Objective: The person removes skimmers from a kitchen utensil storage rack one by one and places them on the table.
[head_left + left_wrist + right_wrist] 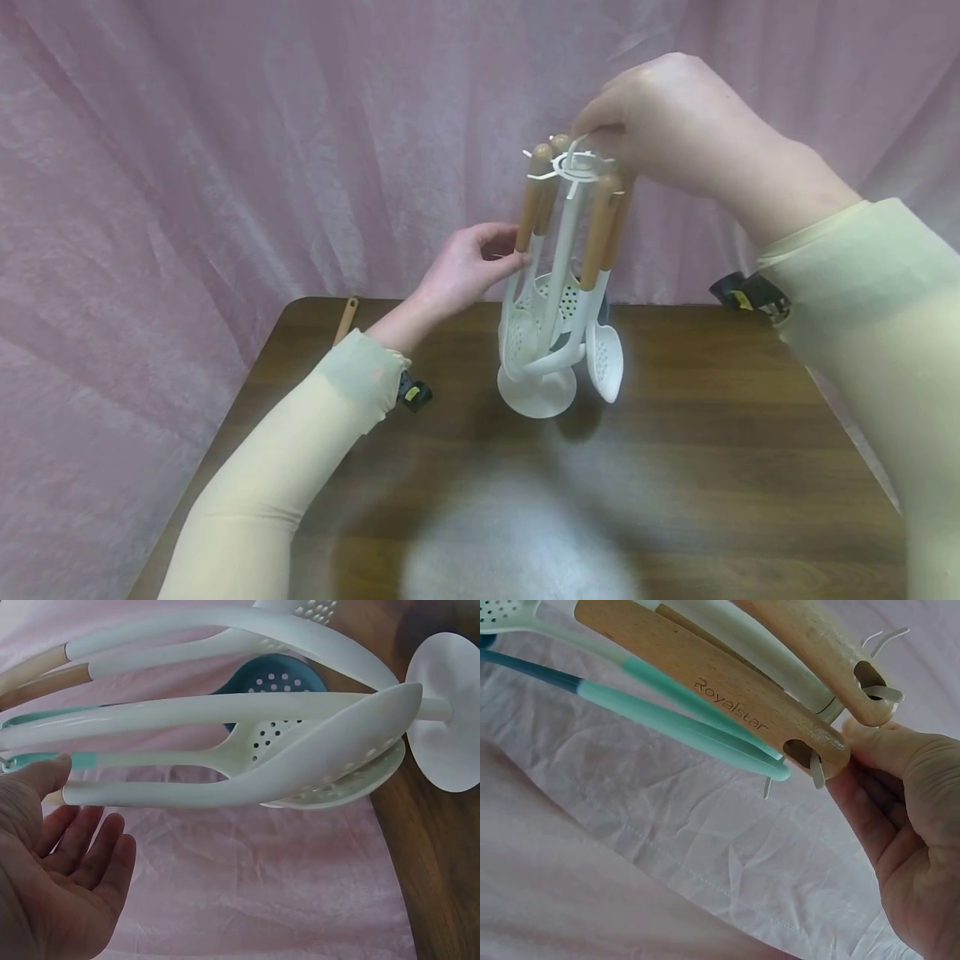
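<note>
My right hand (667, 125) is up at the top of the utensil stand (558, 275), which sits upright on its round white base (536, 393) near the middle of the brown table (697, 467); my fingertips (870, 742) are curled in against the end of a wooden handle (720, 697) where it hangs on a white hook (817, 769), and the thumb side looks to pinch that handle end, though the head view hides the exact contact behind my knuckles; the handle carries the printed word Royalstar. My left hand (468, 271) is lower down on the left side of the stand; its fingers are loosely bent, not clamped round anything, and the thumb tip (45, 776) rests against the shaft of a white slotted spoon (300, 769); in the left wrist view the palm lies open below the hanging utensils, with nothing held in it. Several utensils with wooden handles hang round the centre pole (564, 250); most have white heads, one white slotted turner (606, 360) hangs lowest on the right, just beside the base, and a dark teal skimmer (279, 675) with holes shows behind the white ones. A mint green shaft (682, 724) runs under the wooden handle near my right hand. A loose wooden stick (346, 319) lies at the far left corner of the table; pink cloth (225, 150) hangs behind everything.
</note>
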